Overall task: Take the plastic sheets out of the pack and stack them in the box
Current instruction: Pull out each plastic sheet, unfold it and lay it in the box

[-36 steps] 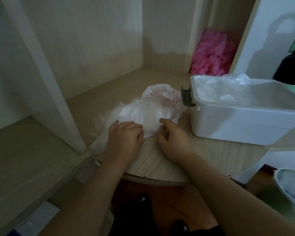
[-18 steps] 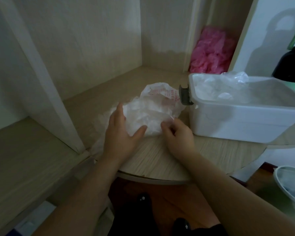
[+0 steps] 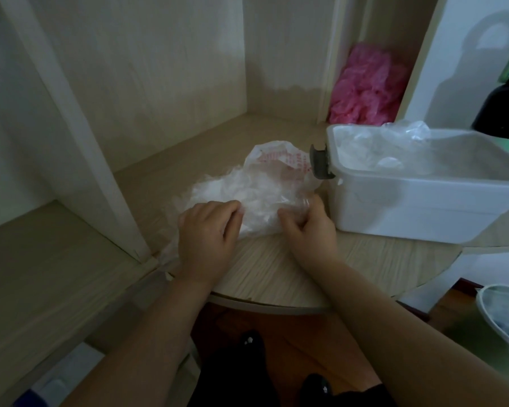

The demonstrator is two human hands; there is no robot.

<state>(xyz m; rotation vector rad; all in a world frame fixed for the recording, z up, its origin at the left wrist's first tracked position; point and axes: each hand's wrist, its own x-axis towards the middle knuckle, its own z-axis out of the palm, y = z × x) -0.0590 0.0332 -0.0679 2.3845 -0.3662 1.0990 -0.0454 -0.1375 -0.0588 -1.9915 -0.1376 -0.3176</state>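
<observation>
The clear plastic pack (image 3: 279, 164) carries rows of red print across its far side, too blurred to read; no other writing can be made out. It lies crumpled on the pale wood-grain round table (image 3: 276, 274), its right end just beside the grey latch (image 3: 319, 163) of the white translucent rectangular plastic box (image 3: 423, 207), which stands on the right of the table with a few clear sheets already lying inside. A heap of thin white translucent plastic sheets (image 3: 227, 192) spills from the pack toward the near left, reaching the foot of a pale upright cabinet panel (image 3: 80, 136). The left hand (image 3: 206, 236) rests knuckles-up on the near left edge of this heap, its fingers bent close together and their tips curled into the sheets, gripping them. The right hand (image 3: 309, 230) sits at the near right edge, between the heap and the box, fingers curled narrow and pinching a fold of the pack's glossy film. Far behind the box, a crumpled pink plastic bundle (image 3: 368, 86) fills a narrow recess. A dark bottle (image 3: 503, 113) stands at the far right, and a green bin (image 3: 488, 333) sits on the floor at the near right.
</observation>
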